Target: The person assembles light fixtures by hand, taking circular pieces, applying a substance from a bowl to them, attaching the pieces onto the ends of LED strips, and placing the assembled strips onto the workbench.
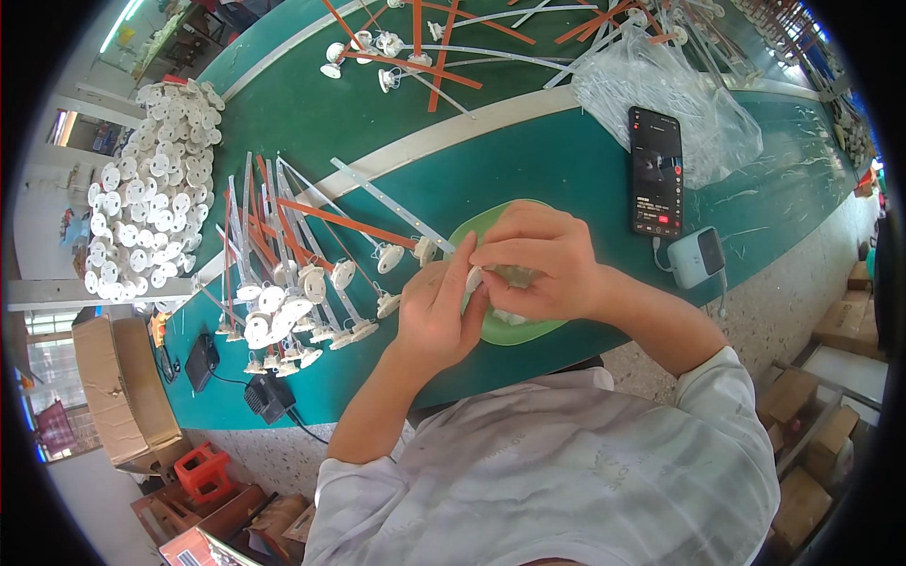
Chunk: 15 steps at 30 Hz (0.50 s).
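Over a light green bowl (525,332) my two hands meet, fingertips close together. My left hand (434,316) is closed, its thumb and fingers pinching a small white piece (474,279). Closed on the same piece from the other side is my right hand (543,264); the fingers hide most of it. A pale strip with small dots (392,203) slants in from the upper left, its near end reaching my left fingertips. Whether it joins the white piece cannot be seen. Small white things show in the bowl beneath my right hand.
Left of my hands lie several white round parts with white and orange strips (283,302). White discs (151,193) hang in a dense bunch farther left. A phone (655,170), power bank (696,257), clear plastic bag (661,94) and black adapter (269,398) rest on the green table (557,174).
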Each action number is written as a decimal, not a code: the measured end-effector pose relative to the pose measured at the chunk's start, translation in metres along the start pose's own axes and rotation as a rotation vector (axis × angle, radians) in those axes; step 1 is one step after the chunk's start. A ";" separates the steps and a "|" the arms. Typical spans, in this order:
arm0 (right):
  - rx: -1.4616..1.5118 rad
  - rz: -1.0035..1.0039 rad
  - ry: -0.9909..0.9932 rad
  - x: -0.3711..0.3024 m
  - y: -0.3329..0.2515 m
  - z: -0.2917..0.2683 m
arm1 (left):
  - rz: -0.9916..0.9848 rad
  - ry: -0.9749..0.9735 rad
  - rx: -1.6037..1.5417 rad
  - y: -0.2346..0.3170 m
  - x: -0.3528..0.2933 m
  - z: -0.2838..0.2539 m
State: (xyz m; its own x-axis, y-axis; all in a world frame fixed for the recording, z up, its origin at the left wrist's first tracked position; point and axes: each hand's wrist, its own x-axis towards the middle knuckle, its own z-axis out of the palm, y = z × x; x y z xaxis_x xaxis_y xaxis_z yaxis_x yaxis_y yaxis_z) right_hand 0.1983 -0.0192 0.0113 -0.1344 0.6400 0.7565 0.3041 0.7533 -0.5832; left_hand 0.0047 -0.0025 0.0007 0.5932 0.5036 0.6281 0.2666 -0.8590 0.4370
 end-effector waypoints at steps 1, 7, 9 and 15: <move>0.001 0.001 -0.001 0.000 -0.001 0.000 | -0.009 -0.001 -0.007 0.000 0.000 0.001; 0.143 0.149 -0.061 0.001 -0.001 -0.004 | -0.166 -0.022 -0.063 0.009 0.000 -0.007; 0.241 0.232 -0.101 0.004 -0.002 -0.007 | -0.177 -0.003 -0.092 0.010 0.001 -0.007; 0.172 0.175 -0.104 0.003 -0.003 -0.006 | -0.168 -0.030 -0.104 0.009 -0.002 -0.008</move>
State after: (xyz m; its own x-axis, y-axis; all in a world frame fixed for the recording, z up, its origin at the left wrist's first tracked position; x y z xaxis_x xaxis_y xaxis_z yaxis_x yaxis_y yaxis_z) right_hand 0.2026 -0.0208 0.0174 -0.1930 0.7684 0.6102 0.1679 0.6386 -0.7510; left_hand -0.0003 -0.0107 0.0085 0.5697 0.6351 0.5216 0.2847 -0.7479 0.5996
